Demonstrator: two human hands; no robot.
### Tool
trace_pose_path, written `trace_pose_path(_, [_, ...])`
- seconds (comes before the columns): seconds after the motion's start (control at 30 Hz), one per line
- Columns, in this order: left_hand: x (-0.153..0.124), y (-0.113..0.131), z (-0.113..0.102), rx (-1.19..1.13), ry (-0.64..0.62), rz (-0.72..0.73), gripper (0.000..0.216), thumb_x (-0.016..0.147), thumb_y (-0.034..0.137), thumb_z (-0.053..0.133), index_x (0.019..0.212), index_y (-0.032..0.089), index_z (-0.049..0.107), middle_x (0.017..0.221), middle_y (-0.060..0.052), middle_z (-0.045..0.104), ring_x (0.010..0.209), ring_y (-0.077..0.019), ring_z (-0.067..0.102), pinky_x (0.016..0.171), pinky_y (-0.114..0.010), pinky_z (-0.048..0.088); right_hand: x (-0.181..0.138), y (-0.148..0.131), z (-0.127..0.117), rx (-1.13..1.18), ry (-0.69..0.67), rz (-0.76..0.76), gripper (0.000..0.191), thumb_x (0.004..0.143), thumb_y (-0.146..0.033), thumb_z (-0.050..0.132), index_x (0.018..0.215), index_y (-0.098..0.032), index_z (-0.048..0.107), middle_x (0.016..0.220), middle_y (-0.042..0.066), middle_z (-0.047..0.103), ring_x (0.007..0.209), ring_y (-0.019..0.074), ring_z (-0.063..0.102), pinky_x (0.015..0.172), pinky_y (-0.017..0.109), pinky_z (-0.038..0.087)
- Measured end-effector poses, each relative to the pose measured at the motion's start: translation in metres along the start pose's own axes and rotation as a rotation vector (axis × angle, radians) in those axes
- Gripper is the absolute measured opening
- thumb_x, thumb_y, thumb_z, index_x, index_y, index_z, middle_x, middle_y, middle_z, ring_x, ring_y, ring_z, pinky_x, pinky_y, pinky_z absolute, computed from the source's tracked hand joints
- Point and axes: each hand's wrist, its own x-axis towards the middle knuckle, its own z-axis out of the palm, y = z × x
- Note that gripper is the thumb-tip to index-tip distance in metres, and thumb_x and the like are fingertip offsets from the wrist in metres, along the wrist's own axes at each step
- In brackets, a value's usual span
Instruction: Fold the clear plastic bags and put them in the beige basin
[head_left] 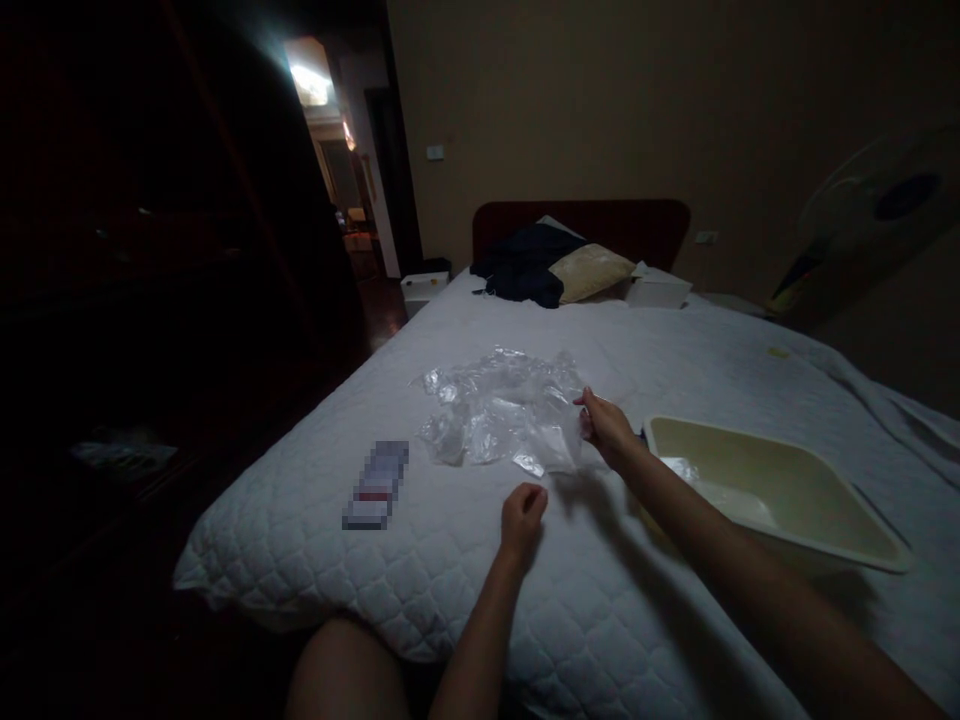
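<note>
Several crumpled clear plastic bags (510,415) lie in a loose heap on the white quilted bed. At the heap's right edge my right hand (606,425) is closed, with thin clear plastic at its fingertips. My left hand (523,520) is curled just in front of the heap, near its lower edge. Whether anything is inside those fingers cannot be made out. A cream plastic basin (795,470) stands to the right, partly behind my right forearm, with some clear plastic (731,500) inside it.
Left of the heap lies a blurred-out rectangular object (377,485). Dark clothing (525,262), a beige pillow (592,272) and a white box (660,291) are by the headboard (637,225). A fan (877,210) stands at the right. The room is dim.
</note>
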Motion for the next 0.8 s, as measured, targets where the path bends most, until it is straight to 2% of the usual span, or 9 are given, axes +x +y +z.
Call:
trace_pose_path(0.07, [0.001,-0.002,-0.005,-0.159,-0.042,-0.042,0.036,0.077,0.047,0.044,0.078,0.014,0.059,0.074,-0.006,0.060,0.073,-0.0177,0.056,0.070,-0.030,0.042,-0.014,-0.002,0.002,0.110,-0.128,0.020,0.043,0.065,-0.061,0.054,0.067,-0.018,0.054,0.043,-0.009,0.034,0.033,0.0042,0.029,0.034,0.017,0.026])
trace_pose_path(0.13, [-0.001,-0.001,-0.011,-0.305,-0.124,-0.087,0.048,0.077,0.055,0.039,0.087,0.013,0.060,0.079,-0.009,0.063,0.076,-0.0194,0.058,0.074,-0.032,0.042,-0.029,0.002,0.003,0.160,-0.202,0.022,0.046,0.067,-0.063,0.050,0.061,-0.017,0.052,0.044,-0.007,0.037,0.036,0.0055,0.034,0.037,0.018,0.030])
trace_pose_path(0.2, [-0.005,0.002,-0.016,-0.455,-0.224,-0.152,0.057,0.076,0.060,0.036,0.095,0.012,0.060,0.081,-0.010,0.064,0.077,-0.0200,0.058,0.076,-0.034,0.041,-0.045,0.015,0.002,0.147,-0.223,0.018,0.051,0.069,-0.065,0.044,0.053,-0.017,0.050,0.046,-0.003,0.042,0.042,0.0084,0.042,0.043,0.021,0.037])
trace_pose_path(0.27, [-0.009,0.005,-0.019,-0.527,-0.271,-0.211,0.057,0.076,0.060,0.038,0.097,0.013,0.060,0.082,-0.009,0.064,0.077,-0.0188,0.058,0.077,-0.033,0.041,-0.059,0.038,0.001,0.107,-0.205,-0.001,0.051,0.070,-0.064,0.044,0.053,-0.017,0.051,0.049,-0.002,0.046,0.047,0.0104,0.046,0.049,0.023,0.040])
trace_pose_path(0.4, [-0.011,0.006,-0.018,-0.567,-0.177,-0.283,0.039,0.068,0.043,0.063,0.092,0.013,0.062,0.084,-0.007,0.064,0.073,-0.0162,0.057,0.073,-0.029,0.042,-0.086,0.096,-0.001,-0.057,-0.217,-0.004,0.048,0.072,-0.061,0.045,0.052,-0.018,0.051,0.048,-0.002,0.045,0.045,0.0110,0.042,0.044,0.023,0.035])
trace_pose_path(0.5, [-0.009,0.002,-0.014,-0.565,-0.085,-0.294,0.033,0.065,0.035,0.067,0.087,0.011,0.064,0.083,-0.008,0.065,0.074,-0.0163,0.058,0.072,-0.029,0.043,-0.100,0.126,-0.004,-0.087,-0.104,-0.056,0.044,0.076,-0.057,0.043,0.053,-0.019,0.049,0.048,-0.003,0.044,0.044,0.0114,0.040,0.042,0.023,0.032])
trace_pose_path(0.63, [-0.008,0.003,-0.013,-0.606,-0.009,-0.302,0.035,0.061,0.032,0.071,0.089,0.012,0.064,0.086,-0.008,0.066,0.076,-0.0166,0.060,0.075,-0.029,0.043,-0.105,0.138,-0.008,-0.047,0.033,-0.103,0.043,0.076,-0.056,0.044,0.055,-0.019,0.048,0.048,-0.003,0.044,0.043,0.0109,0.041,0.042,0.023,0.033])
trace_pose_path(0.8, [-0.010,0.011,-0.018,-0.672,0.050,-0.302,0.037,0.060,0.032,0.072,0.091,0.014,0.061,0.089,-0.006,0.065,0.079,-0.0157,0.060,0.075,-0.028,0.044,-0.096,0.140,-0.018,0.253,0.143,-0.007,0.042,0.075,-0.059,0.044,0.058,-0.020,0.043,0.047,-0.005,0.042,0.039,0.0093,0.040,0.038,0.022,0.032])
